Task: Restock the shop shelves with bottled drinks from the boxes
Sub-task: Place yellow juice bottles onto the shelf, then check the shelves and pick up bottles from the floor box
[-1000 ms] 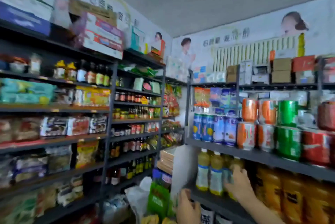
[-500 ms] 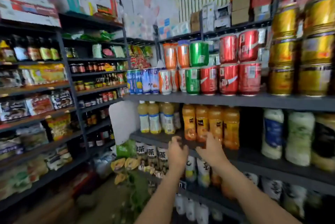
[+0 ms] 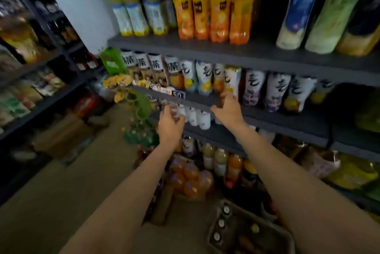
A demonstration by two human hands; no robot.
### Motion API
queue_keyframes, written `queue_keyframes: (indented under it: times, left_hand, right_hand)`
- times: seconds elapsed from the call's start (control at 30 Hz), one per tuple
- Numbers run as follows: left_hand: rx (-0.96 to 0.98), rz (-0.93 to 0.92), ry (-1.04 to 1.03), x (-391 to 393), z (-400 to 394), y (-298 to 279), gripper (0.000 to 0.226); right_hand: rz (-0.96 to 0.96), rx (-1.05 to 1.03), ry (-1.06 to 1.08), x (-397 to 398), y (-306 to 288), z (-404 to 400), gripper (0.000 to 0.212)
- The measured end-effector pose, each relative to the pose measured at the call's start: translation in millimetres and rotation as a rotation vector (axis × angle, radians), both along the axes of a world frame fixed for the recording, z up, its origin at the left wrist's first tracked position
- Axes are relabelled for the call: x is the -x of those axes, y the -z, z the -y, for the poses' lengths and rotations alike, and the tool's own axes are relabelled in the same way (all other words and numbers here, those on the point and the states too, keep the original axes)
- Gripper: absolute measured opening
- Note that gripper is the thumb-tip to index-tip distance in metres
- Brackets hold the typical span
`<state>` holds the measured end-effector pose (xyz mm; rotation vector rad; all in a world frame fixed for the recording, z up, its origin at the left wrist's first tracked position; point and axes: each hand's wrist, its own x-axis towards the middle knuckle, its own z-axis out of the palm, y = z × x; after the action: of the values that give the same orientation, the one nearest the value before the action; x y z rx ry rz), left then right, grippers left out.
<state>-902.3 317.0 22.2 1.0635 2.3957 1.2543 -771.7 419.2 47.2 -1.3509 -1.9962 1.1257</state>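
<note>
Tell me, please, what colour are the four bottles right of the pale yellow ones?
Orange, seen in the head view.

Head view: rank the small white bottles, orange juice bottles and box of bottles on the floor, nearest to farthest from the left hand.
From the left hand:
1. Small white bottles, just right.
2. Orange juice bottles, shelf above.
3. Box of bottles, on the floor, lower right.

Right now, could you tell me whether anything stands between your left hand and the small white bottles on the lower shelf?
Nothing visible does. The left hand is already at the nearest of the small white bottles; the right hand is at the shelf edge beside them.
</note>
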Motion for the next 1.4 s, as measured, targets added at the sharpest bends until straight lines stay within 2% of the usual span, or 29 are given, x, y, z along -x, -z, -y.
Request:
queue_keyframes:
  times: [0.13,0.3,0.43,0.5,0.57,0.7,0.87,0.97,1.1,1.2,1.3,1.4]
  left_hand:
    - [0.161,-0.001,0.069,-23.2,18.9,79.3,0.037]
    - [0.305,0.014,0.091,-59.4,26.0,188.8,0.046]
    - [0.418,0.114,0.126,-102.4,47.6,300.7,0.048]
    - [0.506,0.183,0.103,-117.7,61.3,352.9,0.058]
    - [0.580,0.216,0.122,-127.7,75.8,405.7,0.073]
    - [0.678,0.265,0.143,-129.8,104.0,501.0,0.052]
    - [0.612,0.226,0.144,-119.8,125.8,578.9,0.064]
    - [0.539,0.229,0.105,-122.1,136.1,603.1,0.055]
    - [0.506,0.223,0.068,-137.9,143.9,604.2,0.056]
    - [0.468,0.303,0.124,-153.9,135.8,591.4,0.071]
    - [0.426,0.407,0.240,-172.7,117.3,581.3,0.092]
    - [0.426,0.590,0.333,-188.5,98.0,564.8,0.093]
  right_hand:
    - [0.075,0.198,0.016,-27.3,104.1,6.5,0.047]
    - [0.226,0.259,0.045,-82.6,240.1,12.7,0.050]
    - [0.409,0.338,-0.076,-122.4,362.4,26.0,0.049]
    - [0.500,0.380,-0.176,-136.0,421.3,38.1,0.045]
    - [0.595,0.358,-0.281,-146.3,483.4,52.2,0.045]
    - [0.681,0.253,-0.482,-150.6,596.0,71.5,0.056]
    - [0.669,0.001,-0.713,-104.0,686.9,57.5,0.056]
    - [0.800,-0.128,-0.773,-88.9,707.7,56.5,0.040]
    - [0.817,-0.020,-0.652,-122.2,688.6,63.7,0.023]
    - [0.700,0.026,-0.560,-145.6,643.5,62.5,0.017]
    - [0.641,-0.055,-0.761,-145.3,585.2,52.3,0.027]
    - [0.400,-0.027,-0.916,-129.9,534.8,53.0,0.019]
